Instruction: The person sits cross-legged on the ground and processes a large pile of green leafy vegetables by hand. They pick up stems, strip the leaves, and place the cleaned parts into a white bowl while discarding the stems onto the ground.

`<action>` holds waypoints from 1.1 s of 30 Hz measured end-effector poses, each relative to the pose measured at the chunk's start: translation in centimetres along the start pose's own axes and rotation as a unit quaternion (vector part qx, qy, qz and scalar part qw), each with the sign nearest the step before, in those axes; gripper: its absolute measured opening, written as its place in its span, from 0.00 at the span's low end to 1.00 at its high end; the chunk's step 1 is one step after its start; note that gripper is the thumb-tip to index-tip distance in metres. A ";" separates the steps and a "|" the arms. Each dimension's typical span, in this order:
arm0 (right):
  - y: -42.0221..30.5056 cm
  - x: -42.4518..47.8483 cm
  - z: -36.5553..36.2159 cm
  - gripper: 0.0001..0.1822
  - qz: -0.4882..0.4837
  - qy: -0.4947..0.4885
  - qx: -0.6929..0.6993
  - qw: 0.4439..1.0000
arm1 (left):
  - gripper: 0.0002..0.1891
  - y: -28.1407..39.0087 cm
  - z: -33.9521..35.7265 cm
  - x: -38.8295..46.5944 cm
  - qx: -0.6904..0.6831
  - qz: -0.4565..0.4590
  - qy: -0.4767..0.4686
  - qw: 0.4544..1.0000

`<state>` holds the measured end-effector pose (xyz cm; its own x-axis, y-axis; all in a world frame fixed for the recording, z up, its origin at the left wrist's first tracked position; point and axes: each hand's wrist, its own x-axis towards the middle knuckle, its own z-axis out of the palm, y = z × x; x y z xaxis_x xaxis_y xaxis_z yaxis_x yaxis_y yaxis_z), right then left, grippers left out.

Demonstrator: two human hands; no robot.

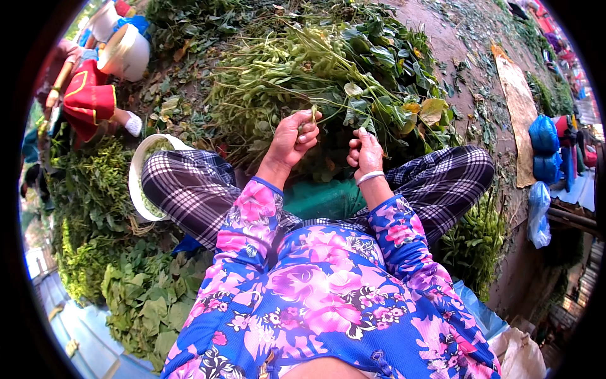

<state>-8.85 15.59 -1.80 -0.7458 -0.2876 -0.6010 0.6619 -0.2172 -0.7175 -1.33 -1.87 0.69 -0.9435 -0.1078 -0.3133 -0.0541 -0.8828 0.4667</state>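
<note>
My left hand [294, 138] pinches a small green bean pod [314, 113] between thumb and forefinger, other fingers curled. To its right, my right hand [367, 152], with a bangle at the wrist, has its fingers drawn together against a green leaf [369, 124]. Whether it grips a stem there is unclear. Just beyond both hands lies a heap of bean plants [284, 71], pods and stems on the left and broad leaves on the right. By my left knee stands a white bucket [134, 177] with green pods [150, 206] inside, partly hidden by the knee.
Green cloth [324, 199] lies between my legs. More cut plants [151, 303] lie at left, and podded stalks [478, 241] at right. A person in a red garment [90, 99] sits near white buckets [125, 52]. Blue plastic bags [544, 147] lie right, past a sack [516, 113].
</note>
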 end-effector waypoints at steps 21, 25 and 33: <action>-2.7 -4.6 1.8 0.14 -0.062 -0.171 -0.275 0.944 | 0.06 -3.8 1.1 0.2 0.086 -0.047 -0.004 0.995; -1.7 -4.3 1.3 0.16 -0.169 -0.184 -0.346 0.904 | 0.06 -3.7 1.3 0.2 0.107 -0.035 0.030 0.993; -4.1 -5.4 1.8 0.12 0.084 -0.210 -0.212 0.951 | 0.05 -2.8 1.7 0.0 0.170 -0.037 0.015 0.985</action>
<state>-7.43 16.37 4.99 -0.4764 -0.6513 -0.5906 0.6126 0.2360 -0.7544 -1.76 1.40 0.77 -0.9231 -0.0672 -0.3787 -0.2331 -0.6857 0.6896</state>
